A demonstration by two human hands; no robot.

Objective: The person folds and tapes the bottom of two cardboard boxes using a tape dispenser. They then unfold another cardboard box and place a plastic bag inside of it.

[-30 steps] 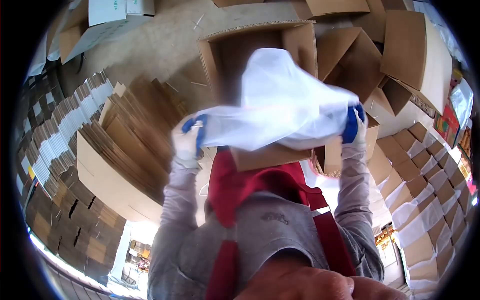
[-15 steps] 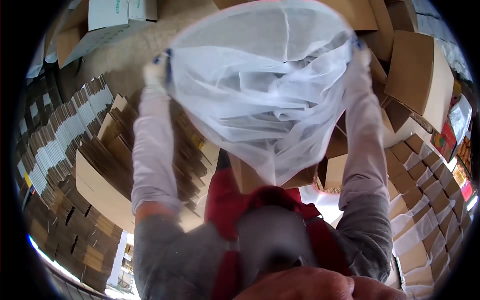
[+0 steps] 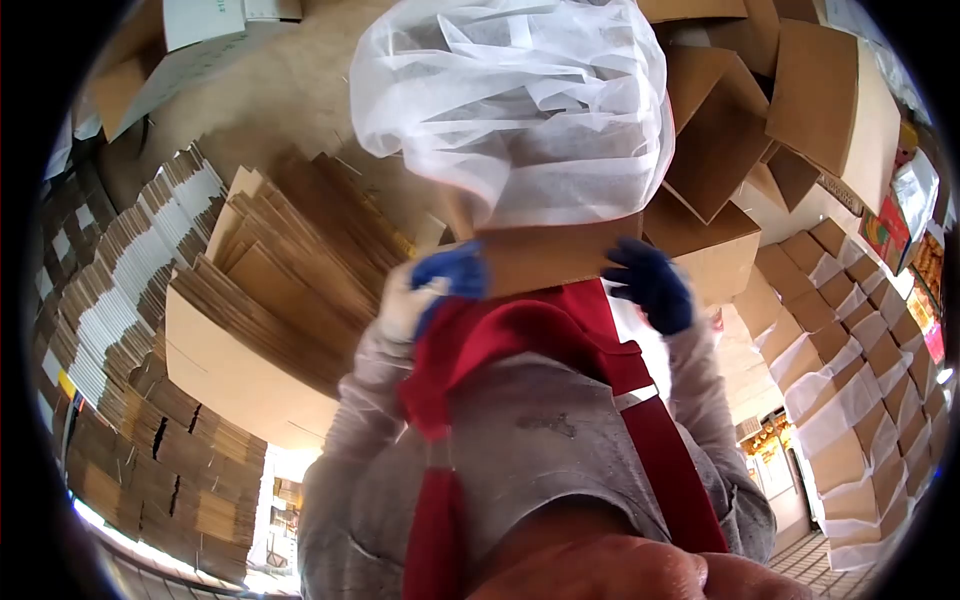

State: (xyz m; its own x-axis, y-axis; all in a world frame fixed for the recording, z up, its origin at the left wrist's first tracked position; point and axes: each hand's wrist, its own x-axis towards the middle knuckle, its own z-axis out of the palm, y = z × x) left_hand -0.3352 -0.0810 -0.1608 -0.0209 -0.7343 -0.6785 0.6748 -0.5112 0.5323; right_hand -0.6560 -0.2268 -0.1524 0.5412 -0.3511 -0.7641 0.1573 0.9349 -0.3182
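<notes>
A translucent white liner (image 3: 520,110) billows over the cardboard box (image 3: 560,252) in front of my body. Blue and white gloves cover both hands. My left hand (image 3: 440,290) is at the box's near left side, blurred, and its fingers are hard to make out. On the right, near the box's near right corner, my right hand (image 3: 650,285) has its fingers apart and holds nothing. The liner's near edge lies across the box, and the box's opening is hidden beneath it.
Folded cardboard sheets (image 3: 290,260) stand in a large carton (image 3: 240,370) on the left. Flat stacks (image 3: 140,260) rise behind them. Open boxes (image 3: 715,130) lie at the upper right, and rows of lined boxes (image 3: 850,370) stand at the right.
Both hands have let go of the liner's sides and come down toward my body. The spread liner has moved up and away and now bunches over the box.
</notes>
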